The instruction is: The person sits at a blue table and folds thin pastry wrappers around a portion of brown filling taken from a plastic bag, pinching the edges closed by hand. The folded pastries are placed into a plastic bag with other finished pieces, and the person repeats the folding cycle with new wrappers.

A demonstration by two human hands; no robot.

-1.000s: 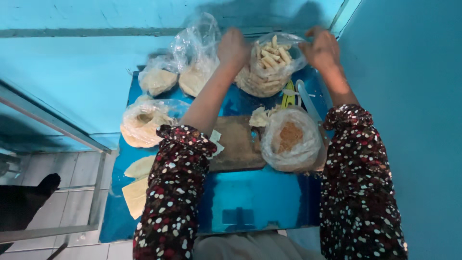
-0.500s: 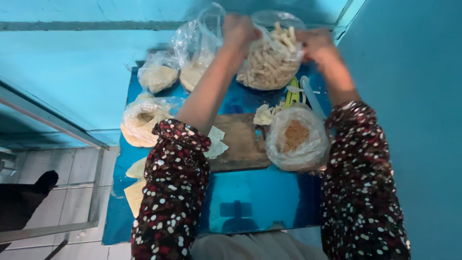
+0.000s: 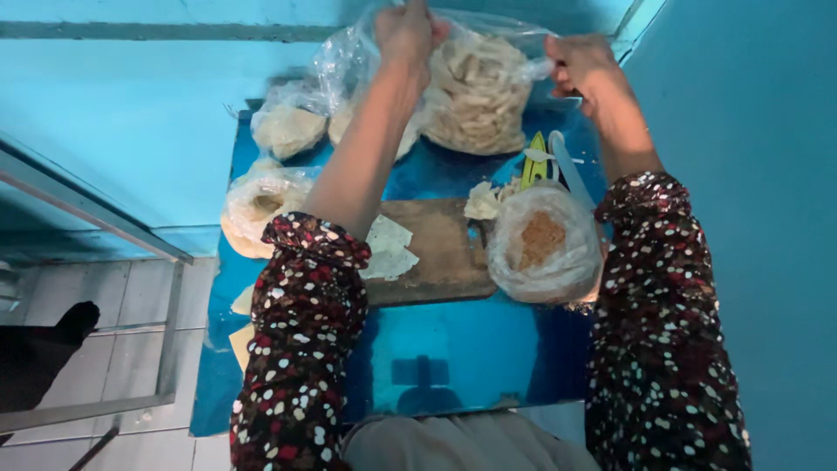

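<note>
My left hand (image 3: 408,33) and my right hand (image 3: 582,68) each grip the rim of a clear plastic bag (image 3: 478,92) full of pale stick-shaped pieces. The bag hangs lifted above the far end of the blue table (image 3: 453,349). Both arms wear dark sleeves with white and red dots. Below the bag lie a wooden cutting board (image 3: 440,249) with thin pale sheets (image 3: 388,249) on it, and a green-handled tool (image 3: 534,161).
A clear bag of brown crumbs (image 3: 545,244) sits at the board's right end. Several other bags of pale food (image 3: 261,201) stand at the table's left and back. Blue walls close in behind and to the right. Tiled floor and a metal rail lie to the left.
Both hands have raised the bag of sticks off the table and pulled its rim wider apart. The view has shifted closer to the table.
</note>
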